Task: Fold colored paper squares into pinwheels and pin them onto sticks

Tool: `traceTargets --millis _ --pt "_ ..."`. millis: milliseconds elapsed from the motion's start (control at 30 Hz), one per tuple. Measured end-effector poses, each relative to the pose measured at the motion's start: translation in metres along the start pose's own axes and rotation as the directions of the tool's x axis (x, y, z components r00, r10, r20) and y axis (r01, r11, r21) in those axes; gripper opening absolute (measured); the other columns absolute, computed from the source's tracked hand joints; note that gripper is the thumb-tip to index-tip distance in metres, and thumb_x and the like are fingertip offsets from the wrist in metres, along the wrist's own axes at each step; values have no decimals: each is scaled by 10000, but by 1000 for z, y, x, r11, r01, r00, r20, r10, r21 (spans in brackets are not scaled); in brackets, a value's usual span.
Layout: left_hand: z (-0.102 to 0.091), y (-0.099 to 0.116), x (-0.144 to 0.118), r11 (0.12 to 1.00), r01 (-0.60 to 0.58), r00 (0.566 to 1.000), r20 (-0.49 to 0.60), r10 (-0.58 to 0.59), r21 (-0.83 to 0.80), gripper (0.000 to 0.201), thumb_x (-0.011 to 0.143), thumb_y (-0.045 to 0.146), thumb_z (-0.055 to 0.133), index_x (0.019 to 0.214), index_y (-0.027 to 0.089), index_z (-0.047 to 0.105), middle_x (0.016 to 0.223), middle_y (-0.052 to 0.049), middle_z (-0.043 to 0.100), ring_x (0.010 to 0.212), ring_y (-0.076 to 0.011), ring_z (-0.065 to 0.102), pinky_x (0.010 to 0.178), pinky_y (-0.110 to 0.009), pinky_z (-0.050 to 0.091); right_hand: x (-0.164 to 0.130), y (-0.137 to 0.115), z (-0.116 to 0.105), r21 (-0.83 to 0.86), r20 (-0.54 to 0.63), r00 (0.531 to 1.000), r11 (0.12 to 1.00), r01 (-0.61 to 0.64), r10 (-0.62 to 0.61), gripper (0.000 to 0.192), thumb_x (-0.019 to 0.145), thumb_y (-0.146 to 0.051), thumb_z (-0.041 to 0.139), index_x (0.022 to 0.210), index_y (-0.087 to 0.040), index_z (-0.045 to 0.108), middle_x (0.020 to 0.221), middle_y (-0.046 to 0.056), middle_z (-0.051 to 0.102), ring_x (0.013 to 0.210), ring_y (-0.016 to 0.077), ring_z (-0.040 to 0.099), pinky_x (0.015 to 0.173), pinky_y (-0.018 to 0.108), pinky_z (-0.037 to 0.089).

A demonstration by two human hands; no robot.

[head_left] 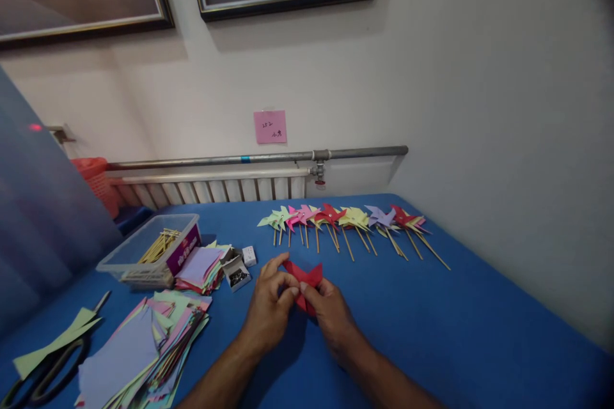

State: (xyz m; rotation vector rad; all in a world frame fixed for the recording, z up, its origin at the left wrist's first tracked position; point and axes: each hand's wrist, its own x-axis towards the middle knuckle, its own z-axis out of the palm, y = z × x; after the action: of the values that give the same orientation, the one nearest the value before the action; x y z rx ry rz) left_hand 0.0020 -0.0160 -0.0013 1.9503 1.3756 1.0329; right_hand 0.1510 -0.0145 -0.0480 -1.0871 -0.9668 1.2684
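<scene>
Between my two hands is a red paper pinwheel [313, 276], its points folded in toward the middle. My left hand [272, 300] grips its left side, thumb and fingers closed near the centre. On the right side, my right hand [330, 314] pinches the paper with the thumb pressed by the centre. The fingers cover the middle, so I cannot see whether a pin is there. Just left of my left hand stands a small open box of pins [238, 277], with a small white box [249, 256] beside it.
Finished pinwheels on sticks [354, 217] lie in a row at the back of the blue table [432, 332]. A clear plastic box [112, 262] holds wooden sticks. Coloured paper squares [199, 265], a larger paper stack [119, 351] and black-handled scissors [62, 364] lie at the left.
</scene>
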Motion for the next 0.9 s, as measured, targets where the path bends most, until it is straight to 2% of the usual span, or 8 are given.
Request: traceTargets --millis 200,367,500,633,900 --pt "-3 5 3 998 40 999 16 -41 42 229 963 109 601 838 237 745 1611 -63 636 1556 -278 524 1297 -500 430 -1 -2 1 70 36 999 997 -20 17 389 770 -550 840 948 -205 813 846 40 785 772 231 693 736 316 546" --pt "-5 5 3 996 60 998 23 -62 67 231 963 107 598 836 234 744 1621 -62 632 1552 -276 532 1288 -486 439 1 2 0 63 27 1000 998 -7 6 352 745 -529 870 886 -214 798 814 35 777 762 230 680 743 323 541" --pt "-4 3 3 995 97 995 31 -96 -28 219 944 112 605 811 232 732 1597 -84 649 1543 -270 536 1294 -486 415 3 4 -1 59 32 999 998 10 -12 356 737 -537 876 863 -215 788 807 37 773 751 225 668 728 319 526" --pt "-3 1 2 989 75 997 -2 -76 -124 178 900 140 610 791 226 721 1548 -119 674 1507 -305 558 1281 -536 397 3 3 -1 60 29 999 998 18 -20 376 728 -534 889 880 -203 798 793 23 761 717 203 641 699 303 507" --pt "-2 -1 1 981 87 996 -12 -90 -174 163 856 168 618 739 228 714 1493 -133 695 1468 -354 565 1261 -578 371 2 2 0 54 26 999 998 29 -30 392 705 -542 908 844 -198 781 759 11 733 703 187 595 690 297 467"
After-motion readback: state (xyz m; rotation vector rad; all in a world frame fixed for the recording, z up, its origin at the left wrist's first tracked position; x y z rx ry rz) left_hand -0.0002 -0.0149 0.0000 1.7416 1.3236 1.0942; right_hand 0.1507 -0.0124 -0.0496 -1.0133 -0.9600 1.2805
